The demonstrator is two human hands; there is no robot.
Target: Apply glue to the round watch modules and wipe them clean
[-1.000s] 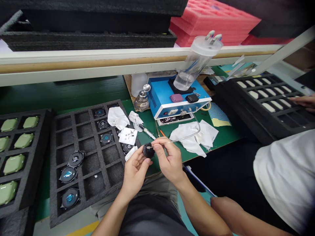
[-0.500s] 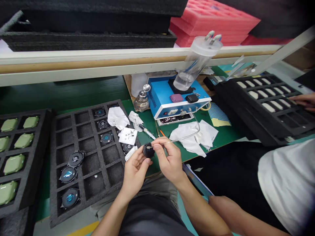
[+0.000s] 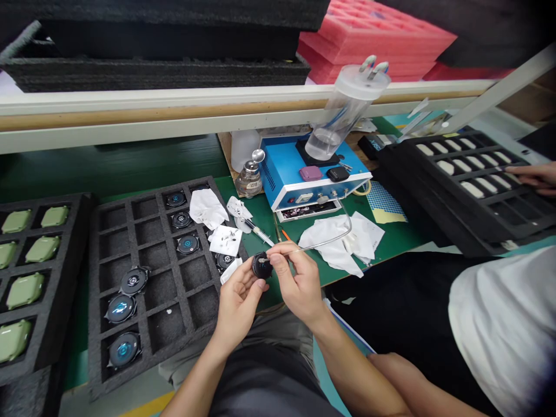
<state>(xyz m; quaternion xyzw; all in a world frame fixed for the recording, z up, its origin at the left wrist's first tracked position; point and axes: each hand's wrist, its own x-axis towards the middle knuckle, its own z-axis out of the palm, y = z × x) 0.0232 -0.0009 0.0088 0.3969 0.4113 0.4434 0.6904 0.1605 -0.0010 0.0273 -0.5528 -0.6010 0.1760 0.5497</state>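
My left hand point(image 3: 240, 301) is closed around a round black watch point(image 3: 262, 266), held upright by its edge between thumb and fingers. My right hand point(image 3: 296, 285) pinches the end of a thin clear tube point(image 3: 324, 244), and a small pale tip pokes out of its fingers against the watch's dark face. From there the tube curves up to the front of a blue box-shaped machine point(image 3: 282, 168). Just left of my hands lies a black foam tray point(image 3: 167, 329), with several round watches such as this one point(image 3: 124, 349) in its compartments.
White wipes point(image 3: 328, 246) and a syringe point(image 3: 259, 231) lie behind my hands. A glass dispenser bottle point(image 3: 249, 179) stands beside the machine. Green square cases point(image 3: 26, 289) fill another tray at left. At right, a co-worker's hand point(image 3: 536, 176) reaches over a tray point(image 3: 516, 211) of white pieces.
My hands, the watch and the tube stay in nearly the same place. The co-worker's hand at right has shifted slightly left over the tray.
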